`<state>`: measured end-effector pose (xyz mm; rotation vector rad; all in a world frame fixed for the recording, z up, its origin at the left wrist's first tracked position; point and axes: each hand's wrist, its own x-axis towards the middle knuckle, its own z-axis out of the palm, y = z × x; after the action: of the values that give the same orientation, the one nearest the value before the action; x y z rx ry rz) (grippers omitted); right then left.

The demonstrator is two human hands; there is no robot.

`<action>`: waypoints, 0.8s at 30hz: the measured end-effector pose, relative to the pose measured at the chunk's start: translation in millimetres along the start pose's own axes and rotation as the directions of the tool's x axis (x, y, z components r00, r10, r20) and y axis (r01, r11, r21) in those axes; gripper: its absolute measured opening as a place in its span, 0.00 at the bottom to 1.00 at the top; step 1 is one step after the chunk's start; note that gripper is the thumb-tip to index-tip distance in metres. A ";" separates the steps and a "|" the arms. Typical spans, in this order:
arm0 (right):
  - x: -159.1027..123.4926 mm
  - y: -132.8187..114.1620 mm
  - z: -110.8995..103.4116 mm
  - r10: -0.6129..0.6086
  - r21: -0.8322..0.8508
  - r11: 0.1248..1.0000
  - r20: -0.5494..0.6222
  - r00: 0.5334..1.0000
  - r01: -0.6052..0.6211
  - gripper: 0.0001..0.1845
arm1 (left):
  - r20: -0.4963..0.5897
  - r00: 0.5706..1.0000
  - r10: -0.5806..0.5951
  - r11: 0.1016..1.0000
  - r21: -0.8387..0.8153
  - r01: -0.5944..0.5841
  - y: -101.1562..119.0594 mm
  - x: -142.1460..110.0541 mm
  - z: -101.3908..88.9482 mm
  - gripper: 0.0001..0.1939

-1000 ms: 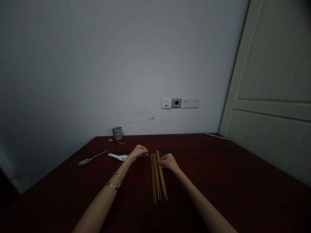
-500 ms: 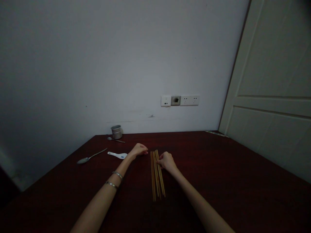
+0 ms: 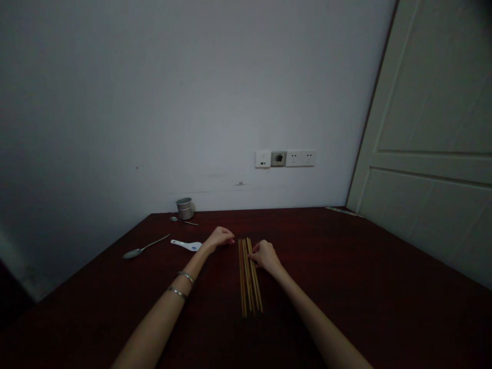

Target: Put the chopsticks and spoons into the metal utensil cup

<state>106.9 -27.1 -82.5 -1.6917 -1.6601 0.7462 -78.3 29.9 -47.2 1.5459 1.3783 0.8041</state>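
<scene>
As right hand (image 3: 266, 254) pinches, chopsticks (image 3: 247, 279) point toward wall (image 3: 192, 102)

Though dimness blurs their count, they lie lengthwise on the worktop (image 3: 346, 266), near ends slightly fanned. Thumb and fingers grip the rightmost ones. The left hand (image 3: 221, 237) curls beside the far ends; whether its fingertips meet, I cannot tell. Its wrist partly hides a porcelain spoon (image 3: 188, 245).

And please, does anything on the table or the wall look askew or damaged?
Slightly: low on the wall, left of the sockets, a dark scuff shows against the pale colour. The chopsticks also lie a little askew, their near ends uneven.
</scene>
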 end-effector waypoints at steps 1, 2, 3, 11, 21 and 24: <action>-1.2 -1.0 -0.9 0.008 0.002 1.000 0.011 1.000 -0.008 0.09 | 0.000 1.000 0.002 1.000 -0.004 -0.002 -0.6 0.3 0.0 0.09; -2.2 -1.7 -1.8 0.009 0.001 1.000 0.017 1.000 -0.009 0.09 | 0.004 1.000 0.005 1.000 -0.009 -0.005 -1.0 0.3 0.0 0.09; -3.1 -2.3 -2.5 0.006 -0.001 1.000 0.020 1.000 -0.006 0.08 | 0.007 1.000 0.009 1.000 -0.015 -0.009 -1.3 0.2 0.0 0.09; -4.1 -4.1 -4.2 0.018 0.009 1.000 0.046 0.999 -0.018 0.08 | 0.011 1.000 -0.001 1.000 -0.023 0.001 1.9 -4.1 0.9 0.08; -5.8 -6.0 -6.1 0.025 -0.003 1.000 0.058 0.998 -0.025 0.11 | 0.005 1.000 0.002 1.000 -0.020 -0.002 -0.7 -1.5 0.6 0.09; -5.5 -4.9 -14.4 -0.001 -0.067 0.998 0.005 1.000 0.001 0.15 | 0.004 1.000 -0.001 1.000 -0.027 0.001 -3.1 1.2 0.2 0.08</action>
<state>114.8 -33.4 -69.9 -1.7357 -1.7067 0.7023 -79.2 31.1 -50.2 1.5252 1.3595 0.8159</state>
